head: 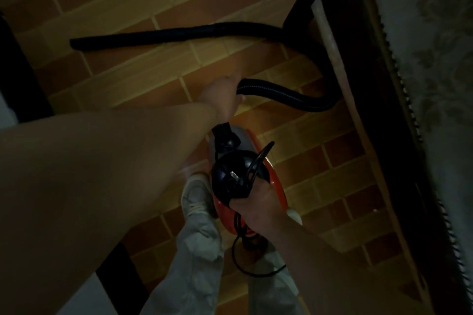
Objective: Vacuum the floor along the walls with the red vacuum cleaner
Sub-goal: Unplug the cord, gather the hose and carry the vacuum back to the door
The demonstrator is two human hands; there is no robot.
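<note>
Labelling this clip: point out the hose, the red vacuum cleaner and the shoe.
hose (281,94): head view, ribbed curved stretch.
red vacuum cleaner (277,186): head view, red side shell.
shoe (195,194): head view, laced top.

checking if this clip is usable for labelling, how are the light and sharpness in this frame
Head view: dim, the tiled floor lit warm only mid-frame, corners near black. Head view: soft throughout, the left hand gripping the hose smeared, the red vacuum cleaner in the right hand slightly clearer. Head view: wide-angle bend along the dark furniture edge at right.
</note>
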